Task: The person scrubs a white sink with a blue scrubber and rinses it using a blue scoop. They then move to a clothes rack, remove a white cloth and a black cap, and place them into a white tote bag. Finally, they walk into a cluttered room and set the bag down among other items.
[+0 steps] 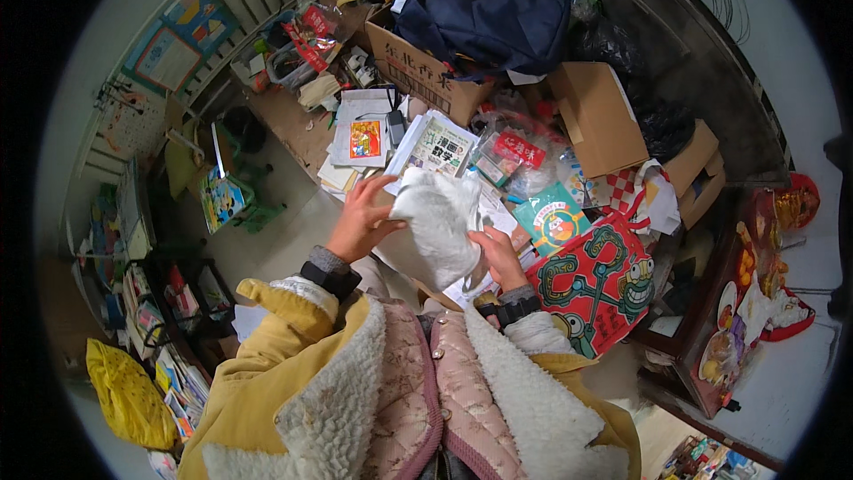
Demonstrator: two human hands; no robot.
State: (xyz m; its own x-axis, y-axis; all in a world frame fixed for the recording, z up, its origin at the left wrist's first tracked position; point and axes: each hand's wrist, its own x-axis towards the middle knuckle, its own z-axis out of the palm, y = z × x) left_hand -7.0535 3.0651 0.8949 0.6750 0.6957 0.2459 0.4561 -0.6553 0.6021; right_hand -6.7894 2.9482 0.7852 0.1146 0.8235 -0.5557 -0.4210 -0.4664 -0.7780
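Note:
A crumpled white cloth or soft bag (436, 223) is held up in front of me, above the near edge of a crowded table. My left hand (366, 217) pinches its left side between thumb and fingers. On its right edge my right hand (498, 255) grips the material, partly hidden behind a fold. Just beyond the cloth lies a book with a printed cover (436, 145) on a stack of papers. Right of my right hand are a teal booklet (552, 219) and a large red bag with cartoon figures (593, 287).
A navy bag (493, 17) rests on a cardboard box (416, 70) at the back. An opened carton (596, 120) and clear plastic packaging (520, 140) stand to the right. Left on the floor is a green stool (253, 203), near a shelf of books (153, 320). A dark wooden cabinet (693, 320) bounds the right.

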